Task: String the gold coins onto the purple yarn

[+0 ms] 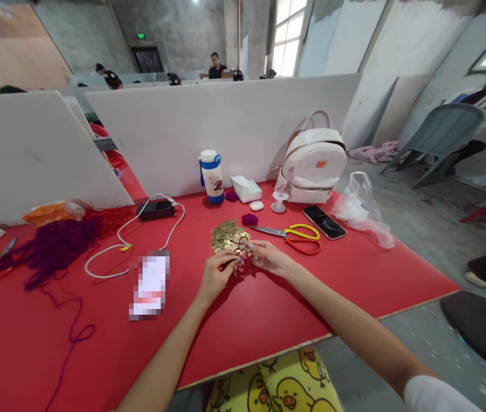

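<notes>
So, biggest first: the red surface (269,320) is carrying everything, and I'm using the coins (226,233) as the landmark. The white backpack (315,163) is standing beyond them to the right, and the purple yarn (63,246) is lying in a heap well to their left. The bottle (212,177) is standing upright just past them, while the scissors (297,234) are resting open on their right, tips pointing back at the pile.

Both hands are working at the near edge of the coins. The left hand (217,277) is keeping its fingers narrow, pinching a dark purple cord (241,241); the right hand (269,258) is pinching it too, a bit farther out.

Progress-wise, the cord is forming small loops, but plenty of coins are lying loose, so I'm guessing it's early days. Can't tell if any are attached.

The cord is sitting at the coins' near right edge, curling too much for one clean long axis; overall it's roughly running from near left to far right, with neither end showing clearly.
</notes>
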`<act>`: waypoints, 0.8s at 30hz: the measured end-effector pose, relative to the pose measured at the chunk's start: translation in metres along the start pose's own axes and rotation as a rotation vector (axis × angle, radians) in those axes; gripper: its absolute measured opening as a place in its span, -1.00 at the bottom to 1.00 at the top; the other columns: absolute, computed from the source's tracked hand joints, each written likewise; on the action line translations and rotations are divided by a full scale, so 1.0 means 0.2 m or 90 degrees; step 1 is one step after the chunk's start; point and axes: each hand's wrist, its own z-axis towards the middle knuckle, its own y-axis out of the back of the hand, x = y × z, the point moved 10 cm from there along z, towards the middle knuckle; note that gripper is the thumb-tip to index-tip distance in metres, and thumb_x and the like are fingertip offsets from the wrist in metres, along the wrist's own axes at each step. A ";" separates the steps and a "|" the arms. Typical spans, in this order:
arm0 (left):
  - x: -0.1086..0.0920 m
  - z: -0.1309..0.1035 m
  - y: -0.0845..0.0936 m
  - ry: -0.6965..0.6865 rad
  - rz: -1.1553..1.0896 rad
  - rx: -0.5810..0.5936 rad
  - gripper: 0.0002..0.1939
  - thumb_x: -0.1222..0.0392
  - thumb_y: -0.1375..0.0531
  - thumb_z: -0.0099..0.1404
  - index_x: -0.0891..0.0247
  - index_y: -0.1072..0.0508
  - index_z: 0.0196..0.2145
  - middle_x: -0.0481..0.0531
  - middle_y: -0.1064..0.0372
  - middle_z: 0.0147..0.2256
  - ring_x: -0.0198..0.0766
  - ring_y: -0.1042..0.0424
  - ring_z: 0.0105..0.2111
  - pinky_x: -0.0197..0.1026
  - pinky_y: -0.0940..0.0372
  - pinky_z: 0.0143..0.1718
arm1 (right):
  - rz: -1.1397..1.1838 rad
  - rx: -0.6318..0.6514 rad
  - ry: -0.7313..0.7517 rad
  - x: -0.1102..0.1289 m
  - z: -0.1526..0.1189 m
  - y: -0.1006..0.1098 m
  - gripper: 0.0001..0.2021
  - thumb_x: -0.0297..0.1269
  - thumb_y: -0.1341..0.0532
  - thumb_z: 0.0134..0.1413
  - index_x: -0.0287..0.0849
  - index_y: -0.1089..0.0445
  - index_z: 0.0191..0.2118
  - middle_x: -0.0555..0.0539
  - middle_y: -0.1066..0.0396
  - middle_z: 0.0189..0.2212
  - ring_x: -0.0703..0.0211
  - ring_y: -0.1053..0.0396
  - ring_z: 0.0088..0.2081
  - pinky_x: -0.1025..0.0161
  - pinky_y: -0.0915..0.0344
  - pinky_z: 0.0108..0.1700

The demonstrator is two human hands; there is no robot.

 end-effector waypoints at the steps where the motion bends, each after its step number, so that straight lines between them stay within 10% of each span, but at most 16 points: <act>1: 0.00 0.00 0.00 0.000 -0.003 0.002 -0.87 0.30 -0.22 0.23 0.26 -0.60 -0.37 0.10 -0.54 -0.33 -0.19 -0.51 -0.28 -0.20 -0.39 -0.21 | 0.006 0.004 -0.008 -0.01 0.00 0.00 -0.63 -0.26 -0.54 -0.36 -0.25 -0.51 -0.34 0.04 -0.45 -0.52 0.41 -0.35 -0.53 0.51 -0.26 -0.52; 24: 0.08 0.00 -0.01 0.082 -0.032 0.004 -0.84 0.24 -0.21 0.21 0.28 -0.60 -0.41 0.12 -0.54 -0.33 -0.18 -0.50 -0.31 -0.20 -0.36 -0.25 | -0.342 0.086 0.194 0.10 -0.04 -0.09 -0.77 -0.24 -0.37 -0.06 -0.16 -0.59 -0.23 -0.09 -0.51 -0.31 0.25 -0.39 -0.35 0.29 -0.27 -0.29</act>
